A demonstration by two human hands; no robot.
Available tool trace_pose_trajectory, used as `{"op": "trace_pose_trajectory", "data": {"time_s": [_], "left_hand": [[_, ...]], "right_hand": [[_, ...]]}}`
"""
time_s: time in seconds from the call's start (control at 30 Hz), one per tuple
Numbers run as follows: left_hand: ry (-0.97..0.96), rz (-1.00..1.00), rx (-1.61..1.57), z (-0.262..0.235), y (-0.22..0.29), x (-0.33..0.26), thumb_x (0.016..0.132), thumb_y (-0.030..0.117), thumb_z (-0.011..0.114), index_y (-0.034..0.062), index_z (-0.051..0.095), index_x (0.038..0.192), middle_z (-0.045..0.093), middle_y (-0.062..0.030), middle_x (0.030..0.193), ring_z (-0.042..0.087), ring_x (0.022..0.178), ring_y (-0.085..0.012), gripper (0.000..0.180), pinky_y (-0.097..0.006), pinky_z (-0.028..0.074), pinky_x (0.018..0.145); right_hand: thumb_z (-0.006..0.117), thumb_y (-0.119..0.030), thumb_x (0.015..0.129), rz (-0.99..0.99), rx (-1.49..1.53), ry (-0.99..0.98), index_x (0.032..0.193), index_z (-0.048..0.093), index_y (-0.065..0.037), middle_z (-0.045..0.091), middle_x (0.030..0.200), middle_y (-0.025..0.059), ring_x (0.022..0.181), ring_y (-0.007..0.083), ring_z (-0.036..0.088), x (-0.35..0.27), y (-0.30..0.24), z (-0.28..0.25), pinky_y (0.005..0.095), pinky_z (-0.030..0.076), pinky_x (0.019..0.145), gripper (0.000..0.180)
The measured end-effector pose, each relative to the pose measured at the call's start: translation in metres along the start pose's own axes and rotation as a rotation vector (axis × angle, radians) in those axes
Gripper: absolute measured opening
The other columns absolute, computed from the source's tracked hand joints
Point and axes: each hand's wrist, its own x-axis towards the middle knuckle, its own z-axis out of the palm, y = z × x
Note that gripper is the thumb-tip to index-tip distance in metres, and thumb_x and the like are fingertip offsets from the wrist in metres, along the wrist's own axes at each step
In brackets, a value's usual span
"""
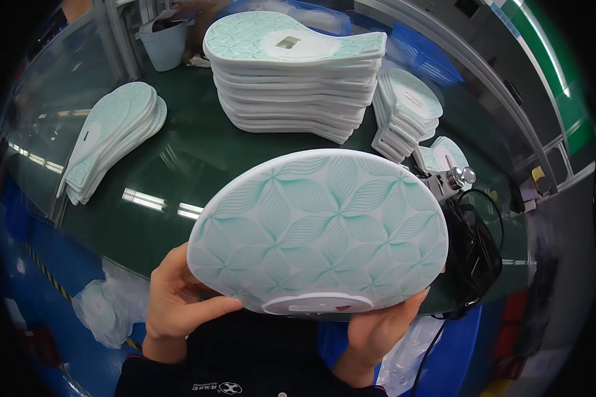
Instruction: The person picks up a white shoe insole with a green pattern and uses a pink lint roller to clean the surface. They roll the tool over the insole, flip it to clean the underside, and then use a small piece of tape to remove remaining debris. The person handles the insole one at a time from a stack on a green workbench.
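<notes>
A paddle-shaped white panel (pixel 324 225) with a mint-green leaf pattern is held up in front of me, its broad rounded end upward and away. My left hand (pixel 179 301) grips its left edge, the thumb lying along the lower rim. At the lower right, my right hand (pixel 384 324) clasps the same panel, its fingers partly hidden beneath. Near the panel's bottom edge sits a pale oval plate (pixel 318 304) with a slot and a small dark reddish spot.
Behind stands a tall stack of matching panels (pixel 291 92) on the dark green table (pixel 179 132). Smaller stacks lie left (pixel 116 135) and right (pixel 407 109). A metal-knobbed device (pixel 457 178) and a black bag (pixel 473 251) are at right; a white bucket (pixel 164 46) is at the back.
</notes>
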Motion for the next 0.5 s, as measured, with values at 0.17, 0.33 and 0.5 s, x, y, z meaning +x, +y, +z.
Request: {"op": "trace_pose_trajectory", "data": {"time_s": [0.17, 0.33, 0.5], "left_hand": [[0.004, 0.029, -0.035, -0.003, 0.000, 0.001, 0.058, -0.012, 0.064, -0.0073, 0.036, 0.111, 0.054, -0.0211, 0.097, 0.056, 0.088, -0.0253, 0.060, -0.034, 0.048, 0.073], [0.010, -0.058, -0.097, -0.005, -0.002, 0.004, 0.059, -0.011, 0.063, -0.0070, 0.030, 0.116, 0.053, -0.0205, 0.100, 0.056, 0.089, -0.0251, 0.066, -0.033, 0.048, 0.074], [0.059, -0.171, -0.232, 0.010, 0.000, 0.030, 0.070, 0.004, 0.060, -0.0057, 0.018, 0.125, 0.045, -0.0229, 0.111, 0.050, 0.099, -0.0258, 0.071, -0.030, 0.045, 0.078]], "right_hand": [[0.031, -0.036, 0.088, -0.029, -0.002, -0.305, 0.126, 0.023, -0.005, 0.031, 0.126, 0.0097, 0.114, 0.0240, 0.033, 0.000, -0.001, -0.010, 0.0377, 0.027, 0.095, 0.049], [0.032, -0.049, 0.083, 0.020, -0.094, -0.346, 0.127, 0.015, 0.002, 0.027, 0.127, 0.0168, 0.114, 0.0295, 0.032, -0.009, 0.002, -0.015, 0.0412, 0.025, 0.095, 0.069], [0.026, -0.051, 0.083, 0.233, 0.371, -0.676, 0.127, 0.008, 0.006, 0.020, 0.126, 0.0303, 0.116, 0.0403, 0.028, 0.018, 0.001, 0.006, 0.0456, 0.021, 0.097, 0.075]]}}
